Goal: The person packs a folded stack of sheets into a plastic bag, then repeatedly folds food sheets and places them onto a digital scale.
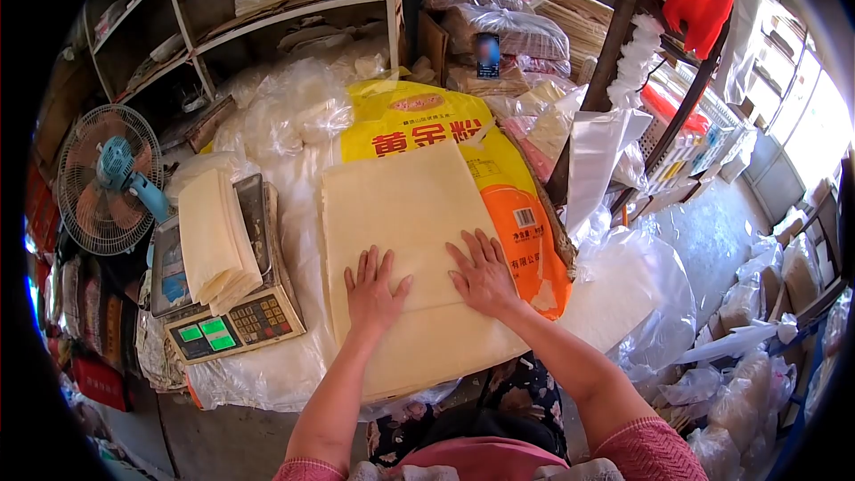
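Observation:
My left hand (373, 292) lies flat on a stack of large, thin, cream-coloured sheets (401, 200), fingers spread. My right hand (484, 276) presses flat on the same stack, also with spread fingers. A crease or sheet edge runs across the stack under both hands. Beneath the stack is a yellow and orange printed sack (525, 205) with red Chinese characters. To the left, a folded bundle of similar cream sheets (214, 232) rests on a digital scale (236, 325) with green lit displays. What the sheets are made of I cannot tell.
A blue fan (114, 169) stands left of the scale. Clear plastic bags (298, 102) are heaped behind the sack. Shelves (294, 11) with packages line the back. A metal post (583, 125) rises at the right. More bagged goods (744, 392) lie at the far right.

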The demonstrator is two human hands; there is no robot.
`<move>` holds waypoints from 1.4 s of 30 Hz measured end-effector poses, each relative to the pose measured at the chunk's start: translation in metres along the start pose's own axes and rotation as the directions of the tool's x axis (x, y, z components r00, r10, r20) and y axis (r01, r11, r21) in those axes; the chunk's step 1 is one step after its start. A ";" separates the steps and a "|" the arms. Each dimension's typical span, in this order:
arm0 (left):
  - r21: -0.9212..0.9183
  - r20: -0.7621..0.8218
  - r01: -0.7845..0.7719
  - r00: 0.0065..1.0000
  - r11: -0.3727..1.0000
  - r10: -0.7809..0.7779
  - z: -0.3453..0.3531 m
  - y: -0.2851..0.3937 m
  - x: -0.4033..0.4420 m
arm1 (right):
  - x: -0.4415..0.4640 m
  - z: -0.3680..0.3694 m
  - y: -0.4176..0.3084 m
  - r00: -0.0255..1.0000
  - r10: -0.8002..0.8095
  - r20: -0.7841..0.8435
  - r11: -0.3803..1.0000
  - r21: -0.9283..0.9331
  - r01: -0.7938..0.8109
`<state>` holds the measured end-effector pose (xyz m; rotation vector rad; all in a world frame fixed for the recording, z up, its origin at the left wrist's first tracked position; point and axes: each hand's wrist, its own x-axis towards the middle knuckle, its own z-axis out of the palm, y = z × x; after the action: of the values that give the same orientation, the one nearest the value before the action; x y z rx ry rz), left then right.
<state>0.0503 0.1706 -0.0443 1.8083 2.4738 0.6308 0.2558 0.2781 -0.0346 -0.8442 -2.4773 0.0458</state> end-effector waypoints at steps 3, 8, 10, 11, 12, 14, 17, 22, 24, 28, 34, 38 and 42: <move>0.008 0.006 0.000 1.000 1.000 0.000 0.001 -0.001 0.000 | 0.000 0.000 0.000 1.000 0.008 0.019 1.000 0.013 -0.008; 0.014 0.014 0.002 1.000 1.000 -0.002 0.000 0.000 0.000 | 0.000 0.000 0.000 1.000 -0.005 -0.011 1.000 -0.002 0.005; 0.012 0.016 0.003 1.000 1.000 -0.004 0.000 0.000 0.000 | 0.000 0.000 0.000 1.000 -0.001 -0.001 1.000 -0.005 0.001; 0.005 0.010 0.002 1.000 1.000 -0.002 0.000 0.000 0.001 | 0.000 0.000 0.000 1.000 0.000 0.002 1.000 -0.007 0.000; -0.003 0.005 -0.001 1.000 1.000 0.001 0.001 -0.001 0.001 | 0.000 0.000 0.000 1.000 -0.001 0.001 1.000 -0.008 0.001; -0.011 -0.003 -0.004 1.000 1.000 0.004 0.001 -0.001 0.001 | 0.000 0.000 0.000 1.000 -0.003 0.001 1.000 -0.009 0.003; -0.013 -0.009 -0.008 1.000 1.000 0.008 0.002 -0.001 0.000 | 0.000 0.000 0.000 1.000 0.006 0.008 1.000 -0.006 -0.006; -0.010 -0.024 -0.019 1.000 1.000 0.019 0.001 -0.001 -0.001 | 0.000 0.000 0.000 1.000 0.008 0.024 1.000 -0.004 -0.008; -0.007 -0.028 -0.020 0.999 1.000 0.020 0.001 -0.001 -0.001 | -0.001 0.000 0.000 0.999 0.009 0.031 1.000 -0.002 -0.009; -0.005 -0.022 -0.020 1.000 1.000 0.020 0.000 0.000 -0.001 | 0.000 0.000 -0.001 1.000 0.003 0.004 1.000 -0.006 -0.003; -0.007 -0.006 -0.013 1.000 1.000 0.013 0.000 0.000 -0.001 | -0.001 -0.001 0.000 1.000 -0.001 0.004 1.000 0.006 0.000; -0.010 0.005 -0.003 1.000 1.000 0.003 -0.001 0.000 -0.001 | 0.000 0.000 0.000 1.000 -0.005 -0.014 1.000 -0.006 0.004; -0.009 0.004 -0.002 1.000 1.000 0.002 0.000 0.000 -0.001 | 0.000 0.000 0.000 1.000 -0.001 -0.005 1.000 -0.009 0.001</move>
<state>0.0505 0.1700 -0.0440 1.8077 2.4622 0.6365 0.2555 0.2777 -0.0347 -0.8462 -2.4754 0.0318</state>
